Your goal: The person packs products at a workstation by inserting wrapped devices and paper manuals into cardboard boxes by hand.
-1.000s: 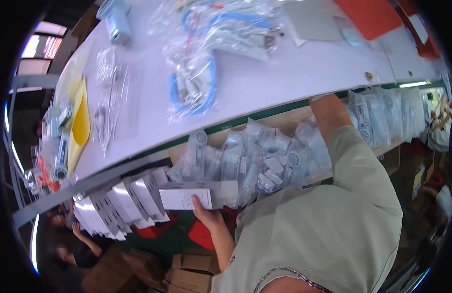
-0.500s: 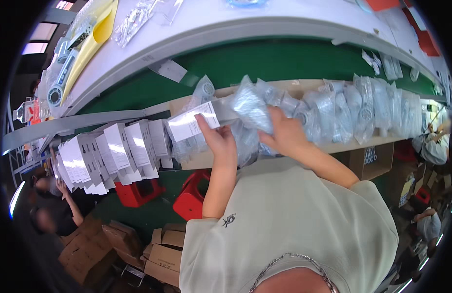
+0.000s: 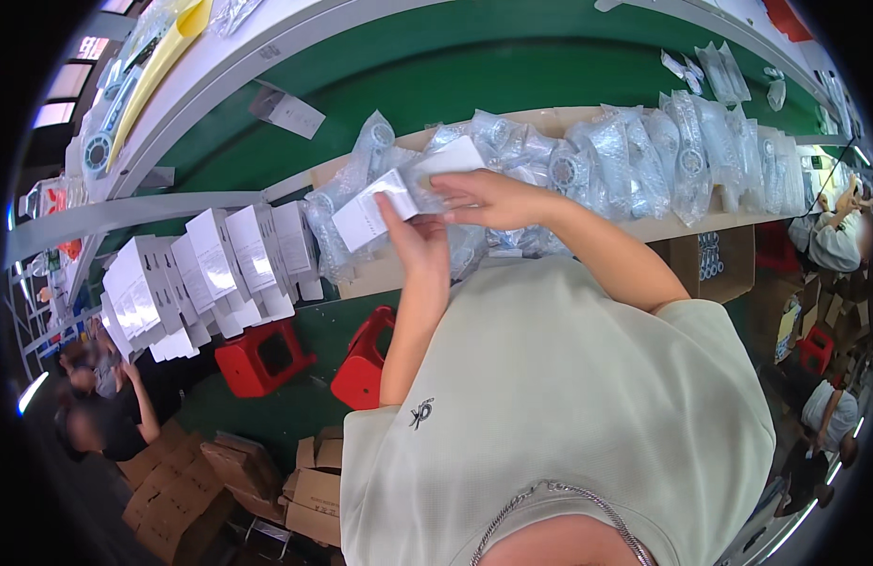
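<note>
My left hand (image 3: 421,247) grips a small white carton (image 3: 366,217), thumb on its printed face and fingers beneath. A long white flap (image 3: 453,158) sticks out from the carton's right end. At that open end is my right hand (image 3: 501,200), its fingers stretched out and apart, the tips against the opening and the flap. A little translucent wrap (image 3: 425,196) shows between the flap and the carton; most of it is hidden. Behind both hands lie bubble-wrapped pale blue parts (image 3: 569,170) in a long row.
White cartons (image 3: 210,259) stand in a leaning row at left. A cardboard tray (image 3: 635,226) holds the wrapped parts. A white shelf (image 3: 361,19) runs above the green surface. Red stools (image 3: 262,358), brown boxes (image 3: 314,491) and other people (image 3: 101,415) are lower down and at the sides.
The bubble-wrapped part my right hand held beside the carton is no longer visible in that hand. My right fingers have moved left to the carton's end. The view has shifted slightly.
</note>
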Demonstrator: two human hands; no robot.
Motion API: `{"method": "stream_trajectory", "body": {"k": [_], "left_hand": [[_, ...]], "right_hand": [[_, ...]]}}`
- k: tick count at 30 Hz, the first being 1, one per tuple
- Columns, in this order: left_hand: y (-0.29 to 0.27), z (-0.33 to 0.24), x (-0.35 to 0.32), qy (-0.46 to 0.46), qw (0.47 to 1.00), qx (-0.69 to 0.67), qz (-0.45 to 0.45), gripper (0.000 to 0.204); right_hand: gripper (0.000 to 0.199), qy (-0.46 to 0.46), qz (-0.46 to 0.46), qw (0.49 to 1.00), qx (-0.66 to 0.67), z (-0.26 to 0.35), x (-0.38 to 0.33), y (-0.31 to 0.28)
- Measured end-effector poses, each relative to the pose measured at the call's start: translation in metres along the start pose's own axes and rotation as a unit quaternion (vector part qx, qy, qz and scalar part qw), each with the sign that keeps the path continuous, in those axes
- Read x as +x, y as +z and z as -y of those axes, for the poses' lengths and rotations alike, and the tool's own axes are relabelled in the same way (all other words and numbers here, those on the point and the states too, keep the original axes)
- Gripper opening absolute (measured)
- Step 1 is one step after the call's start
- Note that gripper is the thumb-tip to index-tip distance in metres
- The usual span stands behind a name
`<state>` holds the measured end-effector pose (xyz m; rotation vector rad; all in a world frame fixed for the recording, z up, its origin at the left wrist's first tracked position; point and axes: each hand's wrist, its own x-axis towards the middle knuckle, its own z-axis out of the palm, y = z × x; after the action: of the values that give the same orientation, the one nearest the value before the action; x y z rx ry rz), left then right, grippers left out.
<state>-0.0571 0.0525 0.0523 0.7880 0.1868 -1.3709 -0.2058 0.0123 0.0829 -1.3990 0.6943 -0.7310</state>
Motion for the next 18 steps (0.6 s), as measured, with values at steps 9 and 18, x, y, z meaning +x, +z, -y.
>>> {"method": "stream_trajectory", "body": {"k": [9, 18], "left_hand": [[-0.011, -0.043, -0.004, 0.038, 0.991, -0.098, -0.079, 0.065], [-0.015, -0.025, -0.009, 0.031, 0.996, 0.025, -0.075, 0.057]], "right_hand": [[0.026, 0.184, 0.09, 0.765, -0.611, -0.063, -0.062, -0.017], [0.013, 0.008, -0.09, 0.921, -0.378, 0.035, -0.032, -0.016]]}}
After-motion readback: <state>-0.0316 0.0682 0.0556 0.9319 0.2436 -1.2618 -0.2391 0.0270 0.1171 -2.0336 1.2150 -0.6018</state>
